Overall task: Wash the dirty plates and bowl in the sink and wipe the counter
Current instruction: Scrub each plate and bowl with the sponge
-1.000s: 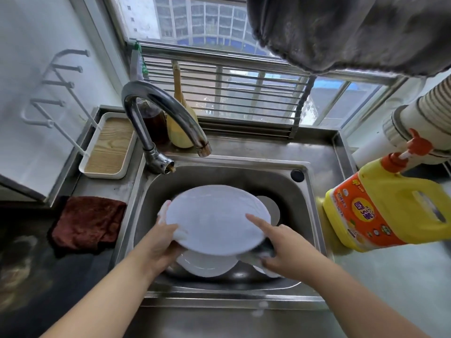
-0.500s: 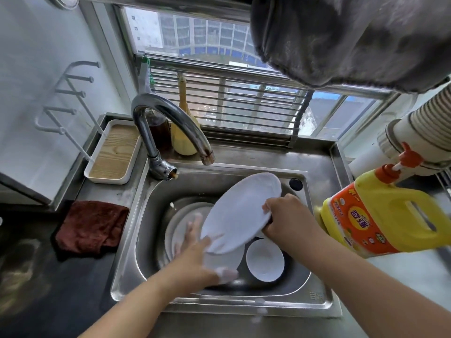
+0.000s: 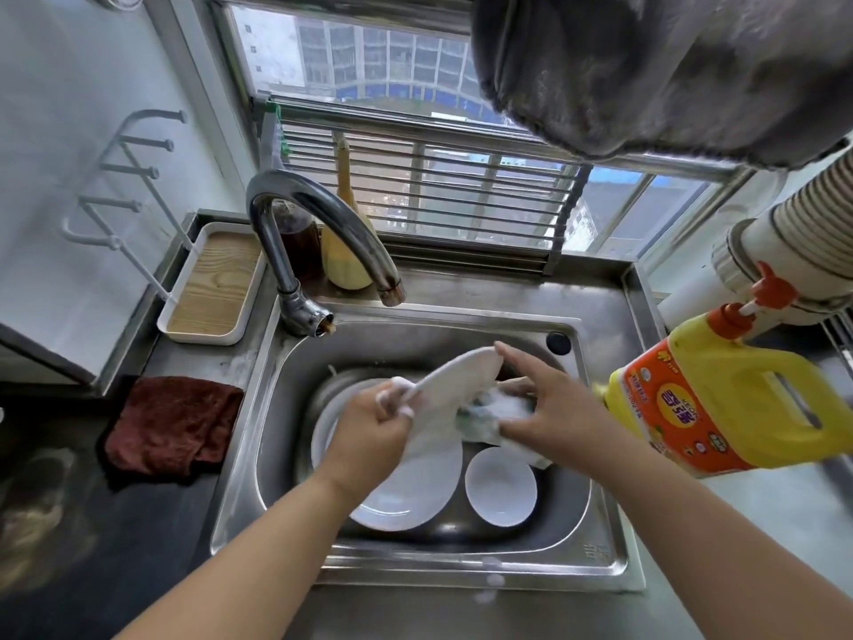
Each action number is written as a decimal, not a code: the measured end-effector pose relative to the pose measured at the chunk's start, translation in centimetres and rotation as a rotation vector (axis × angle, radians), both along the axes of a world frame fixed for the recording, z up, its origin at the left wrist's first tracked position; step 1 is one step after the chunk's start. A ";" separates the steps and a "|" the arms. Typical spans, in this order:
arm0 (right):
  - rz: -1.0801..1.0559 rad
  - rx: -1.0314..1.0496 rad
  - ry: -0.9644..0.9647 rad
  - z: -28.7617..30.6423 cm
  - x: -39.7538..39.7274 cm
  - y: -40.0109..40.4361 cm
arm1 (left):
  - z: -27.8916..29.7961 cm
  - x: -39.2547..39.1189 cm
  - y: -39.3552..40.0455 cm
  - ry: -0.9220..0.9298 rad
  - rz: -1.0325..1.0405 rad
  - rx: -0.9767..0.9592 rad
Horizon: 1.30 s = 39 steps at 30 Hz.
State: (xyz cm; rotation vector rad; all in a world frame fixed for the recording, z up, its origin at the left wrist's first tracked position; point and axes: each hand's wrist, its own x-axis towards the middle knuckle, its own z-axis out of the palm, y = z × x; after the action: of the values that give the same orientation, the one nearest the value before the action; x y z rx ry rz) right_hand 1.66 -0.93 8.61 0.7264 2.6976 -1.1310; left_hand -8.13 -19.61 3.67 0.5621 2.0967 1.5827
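Steel counter (image 3: 461,288) carries red cloth (image 3: 171,424), tray (image 3: 212,288), detergent jug (image 3: 734,404).

Over a steel sink (image 3: 240,459), a person's left hand (image 3: 374,431) grips the rim of a tilted white plate (image 3: 450,399), while the right hand (image 3: 549,408) presses a soapy sponge (image 3: 489,415) against it. Below lie a second plate (image 3: 415,491) and a white bowl (image 3: 501,486). A curved faucet (image 3: 314,224) arches above; a dark red cloth (image 3: 171,422) lies on the counter at left, a yellow detergent jug (image 3: 738,399) at right.
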 end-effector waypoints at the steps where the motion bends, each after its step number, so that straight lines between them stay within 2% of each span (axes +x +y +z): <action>1: -0.044 0.032 0.049 0.2 0.6 0.4 | 0.3 -0.2 -0.1 -0.119 0.045 0.017; 3: -0.138 0.106 0.213 0.3 1.3 0.7 | 0.5 -0.3 -0.2 -0.252 0.090 0.054; 5: -0.123 0.126 0.315 0.1 1.0 -0.8 | 0.9 0.2 0.2 -0.330 0.089 0.109; 8: 0.037 0.293 0.284 -1.4 -0.7 -4.5 | 1.9 1.0 1.2 -0.431 0.080 0.218; 10: 0.028 0.334 0.310 -2.1 -2.2 -4.8 | 2.6 1.0 1.5 -0.487 0.089 0.275; 14: -0.266 0.255 0.247 -2.1 -4.3 -3.3 | 3.0 0.6 1.8 -0.463 0.136 0.263; 18: -0.044 0.497 0.447 -3.4 -4.0 -7.9 | 2.9 0.4 1.8 -0.509 0.144 0.329; 19: -0.030 0.479 0.427 -3.6 -4.4 -7.0 | 2.8 0.4 1.6 -0.520 0.158 0.324; 22: -0.258 0.247 0.186 -4.2 -6.1 -2.3 | 2.5 0.6 1.3 -0.487 0.213 0.251; 23: -0.270 0.224 0.148 -4.2 -6.2 -2.2 | 2.4 0.6 1.2 -0.480 0.221 0.243; 24: -0.227 0.241 0.154 -3.8 -6.1 -3.2 | 2.4 0.5 1.2 -0.482 0.221 0.248; 27: 0.028 0.345 0.341 -3.7 -5.3 -7.9 | 2.6 0.0 0.9 -0.535 0.210 0.315; 29: 0.020 0.430 0.403 -4.6 -6.2 -6.3 | 2.6 -0.1 0.7 -0.551 0.236 0.310; 30: -0.074 0.449 0.348 -5.3 -6.9 -4.2 | 2.6 -0.1 0.5 -0.550 0.259 0.295; 31: -0.185 0.395 0.238 -5.7 -7.3 -2.1 | 2.6 -0.1 0.2 -0.550 0.280 0.288; 32: -0.282 0.248 0.135 -6.5 -7.1 -0.4 | 2.7 -0.1 -0.1 -0.555 0.299 0.293; 34: -0.438 -0.093 0.132 -7.9 -5.5 0.3 | 2.5 -0.2 -0.6 -0.576 0.338 0.326; 35: -0.472 -0.185 0.181 -8.3 -4.4 -0.1 | 2.4 -0.2 -0.7 -0.594 0.365 0.347; 39: -0.445 -0.236 0.220 -9.7 -0.9 -1.9 | 1.2 0.6 -1.9 -0.729 0.360 0.398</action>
State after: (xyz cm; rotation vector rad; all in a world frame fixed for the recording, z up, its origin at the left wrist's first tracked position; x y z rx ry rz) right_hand 0.73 -2.85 -1.13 1.2657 2.5687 -1.6831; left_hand -7.51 -21.52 4.88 -0.2812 1.3830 2.0209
